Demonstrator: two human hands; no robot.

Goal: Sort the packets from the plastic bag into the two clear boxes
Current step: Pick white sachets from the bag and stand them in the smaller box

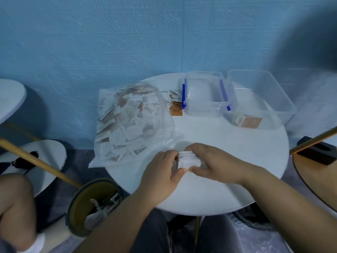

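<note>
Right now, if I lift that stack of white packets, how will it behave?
The stack of white packets shows separate thin edges, unbound, so it will probably fan or slip apart unless squeezed from both ends, as the left hand and right hand do. Being thin, each is likely light and floppy.

Blue textured wall well beyond left hand & right hand, round white table under both, dark bin on grey-purple floor below-left of left hand, wooden pole further left, 2nd pole right of right hand.
</note>
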